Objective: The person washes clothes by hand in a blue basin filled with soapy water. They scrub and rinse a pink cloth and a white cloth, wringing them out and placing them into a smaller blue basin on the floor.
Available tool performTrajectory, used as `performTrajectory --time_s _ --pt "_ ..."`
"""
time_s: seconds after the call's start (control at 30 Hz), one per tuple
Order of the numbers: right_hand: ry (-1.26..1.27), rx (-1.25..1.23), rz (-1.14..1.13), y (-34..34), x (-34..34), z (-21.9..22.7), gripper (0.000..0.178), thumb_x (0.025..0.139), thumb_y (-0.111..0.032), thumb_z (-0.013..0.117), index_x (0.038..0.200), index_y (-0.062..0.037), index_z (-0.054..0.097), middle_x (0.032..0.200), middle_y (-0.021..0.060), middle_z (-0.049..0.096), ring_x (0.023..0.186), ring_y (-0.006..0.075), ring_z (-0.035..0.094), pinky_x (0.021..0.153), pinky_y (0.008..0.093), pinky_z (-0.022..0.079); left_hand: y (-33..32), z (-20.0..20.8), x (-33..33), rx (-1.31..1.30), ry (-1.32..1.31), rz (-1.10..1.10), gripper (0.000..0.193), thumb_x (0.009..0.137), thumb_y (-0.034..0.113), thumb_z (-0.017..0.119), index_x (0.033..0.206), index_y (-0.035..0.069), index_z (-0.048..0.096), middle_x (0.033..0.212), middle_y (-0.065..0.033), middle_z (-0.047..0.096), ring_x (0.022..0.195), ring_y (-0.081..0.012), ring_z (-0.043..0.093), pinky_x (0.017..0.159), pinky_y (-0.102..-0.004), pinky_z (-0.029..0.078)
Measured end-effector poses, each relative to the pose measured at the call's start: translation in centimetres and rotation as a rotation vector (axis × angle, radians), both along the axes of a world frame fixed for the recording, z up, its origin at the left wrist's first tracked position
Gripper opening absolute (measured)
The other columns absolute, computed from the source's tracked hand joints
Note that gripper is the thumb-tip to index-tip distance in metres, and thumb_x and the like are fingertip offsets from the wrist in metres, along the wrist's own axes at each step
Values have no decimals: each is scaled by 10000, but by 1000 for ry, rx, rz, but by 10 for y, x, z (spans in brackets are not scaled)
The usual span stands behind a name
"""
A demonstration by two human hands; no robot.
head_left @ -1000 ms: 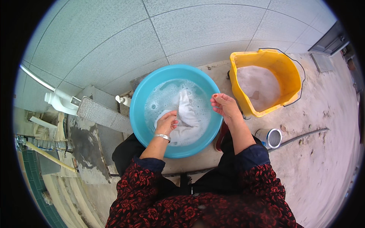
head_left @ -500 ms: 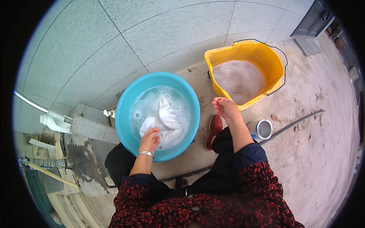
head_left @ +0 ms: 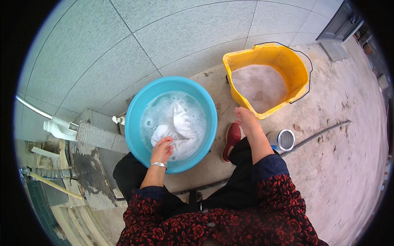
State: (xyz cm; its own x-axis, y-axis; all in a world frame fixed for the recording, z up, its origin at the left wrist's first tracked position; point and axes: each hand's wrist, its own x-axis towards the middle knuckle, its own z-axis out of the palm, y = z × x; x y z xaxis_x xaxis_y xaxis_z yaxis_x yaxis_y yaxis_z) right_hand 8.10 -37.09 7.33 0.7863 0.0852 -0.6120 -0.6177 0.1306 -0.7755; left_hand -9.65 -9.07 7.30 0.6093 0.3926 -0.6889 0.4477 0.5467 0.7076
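A round blue basin (head_left: 132, 137) holds sudsy water with a white cloth (head_left: 180, 123) bunched in it, partly above the foam. My left hand (head_left: 163, 150), a silver bracelet at its wrist, hovers over the basin's near side beside the cloth. Its fingers are loosely bent and apart, with nothing seen in them. To the right, my right hand (head_left: 248, 122) is raised near the close edge of a yellow bucket (head_left: 295, 69). The fingers there are stretched out and no object shows in them. Cloudy, greyish water (head_left: 258, 84) fills the bucket's lower part.
A metal can (head_left: 284, 140) stands right of my knee, with a dark hose (head_left: 320, 134) on the concrete behind it. Left of the basin are a grey stone ledge (head_left: 100, 137), a white bottle (head_left: 59, 130) and a small pump bottle (head_left: 119, 120). A tiled wall (head_left: 184, 37) rises behind.
My right hand has turned and its fingers have straightened from a more curled pose. The left hand stays nearly where it was. The whole view has shifted slightly.
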Motion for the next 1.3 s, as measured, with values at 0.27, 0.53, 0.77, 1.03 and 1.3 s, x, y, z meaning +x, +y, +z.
performTrajectory --time_s 0.27,0.53,0.77,1.03,1.3 --pt "72 720 154 5 2 41 861 829 -676 124 1283 11 375 1325 141 398 1268 220 289 1002 371 257 2 -19 -3 544 1 -376 133 763 98 611 892 72 631 809 -13 607 665 -120 571 600 -253 468" --pt "6 816 173 16 1 44 848 835 -673 97 1186 10 454 1220 158 495 1136 244 462 911 370 372 -12 -5 -2 1351 -5 -806 373 664 217 700 981 51 591 1038 -97 553 907 -244 547 783 -323 458" --pt "0 701 -31 15 6 33 691 881 -580 211 1142 2 474 1103 152 564 1010 255 552 835 371 446 -21 -1 21 1461 197 -1265 671 589 328 754 1126 41 474 1119 -136 459 1074 -300 444 948 -361 338" --pt "18 777 37 28 6 39 681 889 -584 163 1004 -17 523 1030 151 589 965 249 566 817 364 454 -36 -25 39 1661 435 -1369 613 593 261 750 1108 59 486 1080 -112 467 1035 -248 469 892 -362 390" --pt "11 763 14 26 6 39 625 897 -565 187 892 -41 530 948 136 605 909 245 583 796 360 459 -27 -25 30 1553 55 -1374 331 633 147 661 952 84 598 1005 -101 494 966 -267 502 797 -348 453"
